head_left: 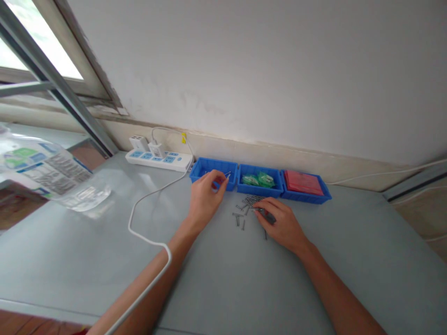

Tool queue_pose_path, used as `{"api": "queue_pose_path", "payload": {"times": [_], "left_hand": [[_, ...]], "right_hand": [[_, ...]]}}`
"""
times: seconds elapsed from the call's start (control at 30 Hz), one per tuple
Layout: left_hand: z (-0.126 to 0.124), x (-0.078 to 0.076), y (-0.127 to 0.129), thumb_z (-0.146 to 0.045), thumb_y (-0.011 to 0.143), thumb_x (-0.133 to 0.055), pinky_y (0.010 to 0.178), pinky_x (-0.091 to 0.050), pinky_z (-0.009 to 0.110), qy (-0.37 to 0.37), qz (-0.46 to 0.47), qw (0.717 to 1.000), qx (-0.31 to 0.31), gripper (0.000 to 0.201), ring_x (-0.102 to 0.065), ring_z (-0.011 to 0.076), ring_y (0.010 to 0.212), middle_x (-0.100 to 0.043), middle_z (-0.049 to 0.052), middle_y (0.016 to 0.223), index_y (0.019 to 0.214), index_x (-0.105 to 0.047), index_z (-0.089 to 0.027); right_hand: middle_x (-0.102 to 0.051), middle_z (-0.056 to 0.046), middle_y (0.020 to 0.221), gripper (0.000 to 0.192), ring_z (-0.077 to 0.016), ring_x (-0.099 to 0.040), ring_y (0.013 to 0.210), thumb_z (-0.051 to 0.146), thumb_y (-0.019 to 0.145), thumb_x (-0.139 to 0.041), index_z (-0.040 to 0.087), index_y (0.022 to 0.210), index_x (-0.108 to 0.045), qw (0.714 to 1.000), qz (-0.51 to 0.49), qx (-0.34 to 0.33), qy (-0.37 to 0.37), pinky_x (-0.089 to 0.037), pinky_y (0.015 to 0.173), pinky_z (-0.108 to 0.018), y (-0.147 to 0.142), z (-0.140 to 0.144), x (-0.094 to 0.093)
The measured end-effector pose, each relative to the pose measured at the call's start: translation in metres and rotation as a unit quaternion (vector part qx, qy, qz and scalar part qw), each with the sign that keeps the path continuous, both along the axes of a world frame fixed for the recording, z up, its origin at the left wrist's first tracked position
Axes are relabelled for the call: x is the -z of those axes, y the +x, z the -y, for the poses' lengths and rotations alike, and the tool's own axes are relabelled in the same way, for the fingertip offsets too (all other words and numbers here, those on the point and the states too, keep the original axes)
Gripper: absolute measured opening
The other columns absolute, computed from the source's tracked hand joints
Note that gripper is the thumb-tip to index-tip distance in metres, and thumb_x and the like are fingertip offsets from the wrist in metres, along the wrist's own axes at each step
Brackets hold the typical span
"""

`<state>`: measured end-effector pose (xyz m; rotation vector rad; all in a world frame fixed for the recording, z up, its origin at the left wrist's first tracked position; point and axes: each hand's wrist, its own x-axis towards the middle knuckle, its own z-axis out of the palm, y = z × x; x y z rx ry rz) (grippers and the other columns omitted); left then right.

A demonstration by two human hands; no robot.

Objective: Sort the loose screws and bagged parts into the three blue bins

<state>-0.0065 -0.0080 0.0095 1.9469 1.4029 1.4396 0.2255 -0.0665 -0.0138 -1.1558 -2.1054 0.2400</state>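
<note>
My left hand (pixel 206 197) is pinched on a small metal screw (pixel 227 175) at the near rim of the left blue tray (pixel 201 166). My right hand (pixel 282 223) rests on the grey table and holds a small dark part (pixel 268 216) between thumb and fingers, next to a loose pile of small dark screws (pixel 244 207). The middle blue tray (pixel 244 188) holds green pieces (pixel 259 179). The right blue tray (pixel 326 193) holds a red stack (pixel 302 182).
A white power strip (pixel 159 158) with plugs lies by the wall at the left of the trays. Its white cable (pixel 139 232) loops over the table and across my left forearm. A clear printed plastic bag (pixel 52 174) lies at the far left. The wall runs behind the trays.
</note>
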Motion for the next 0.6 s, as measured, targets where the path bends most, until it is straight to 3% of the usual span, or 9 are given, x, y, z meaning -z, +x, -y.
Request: {"api": "queue_pose_path", "payload": {"times": [0.1, 0.2, 0.33, 0.47, 0.6], "left_hand": [[-0.004, -0.002, -0.014, -0.026, 0.095, -0.062, 0.074, -0.052, 0.026, 0.069, -0.102, 0.992, -0.031, 0.009, -0.063, 0.0133, 0.073, -0.070, 0.003, 0.087, 0.096, -0.068, -0.019], [-0.002, -0.007, -0.019, -0.028, 0.097, -0.060, 0.073, -0.051, 0.025, 0.067, -0.168, 0.980, 0.080, 0.014, -0.065, 0.0139, 0.076, -0.070, 0.003, 0.087, 0.099, -0.070, -0.019], [0.007, -0.015, -0.019, -0.026, 0.089, -0.067, 0.070, -0.049, 0.025, -0.001, -0.274, 0.926, 0.259, 0.012, -0.067, 0.0157, 0.075, -0.072, 0.003, 0.084, 0.096, -0.075, -0.020], [0.008, -0.015, -0.016, -0.015, 0.083, -0.068, 0.072, -0.049, 0.025, -0.056, -0.330, 0.887, 0.318, 0.014, -0.068, 0.0169, 0.078, -0.073, 0.004, 0.088, 0.091, -0.079, -0.020], [0.003, -0.009, -0.016, -0.008, 0.086, -0.064, 0.076, -0.049, 0.023, -0.072, -0.332, 0.881, 0.328, 0.017, -0.068, 0.0165, 0.082, -0.074, 0.004, 0.091, 0.089, -0.077, -0.018]], "right_hand": [[-0.073, -0.008, 0.102, 0.015, -0.0222, -0.070, 0.093, 0.021, 0.097, -0.059, 0.022, 0.106, -0.071, 1.000, -0.001, 0.002, -0.001, -0.058, 0.087, -0.037, 0.000, 0.000, 0.000], [-0.073, -0.008, 0.102, 0.015, -0.0223, -0.071, 0.093, 0.021, 0.098, -0.059, 0.022, 0.107, -0.071, 1.000, -0.001, 0.003, 0.003, -0.059, 0.087, -0.038, 0.000, 0.000, -0.001], [-0.074, -0.008, 0.102, 0.016, -0.0224, -0.071, 0.095, 0.020, 0.098, -0.058, 0.022, 0.106, -0.071, 1.000, -0.002, 0.005, 0.008, -0.059, 0.089, -0.038, 0.001, 0.000, -0.002], [-0.073, -0.008, 0.102, 0.014, -0.0222, -0.070, 0.097, 0.021, 0.099, -0.058, 0.022, 0.105, -0.071, 1.000, 0.000, 0.009, 0.010, -0.058, 0.090, -0.038, 0.001, 0.000, -0.002], [-0.073, -0.008, 0.102, 0.016, -0.0214, -0.070, 0.095, 0.021, 0.099, -0.057, 0.022, 0.106, -0.071, 1.000, 0.001, 0.006, 0.012, -0.058, 0.089, -0.037, 0.002, 0.000, -0.001]]}}
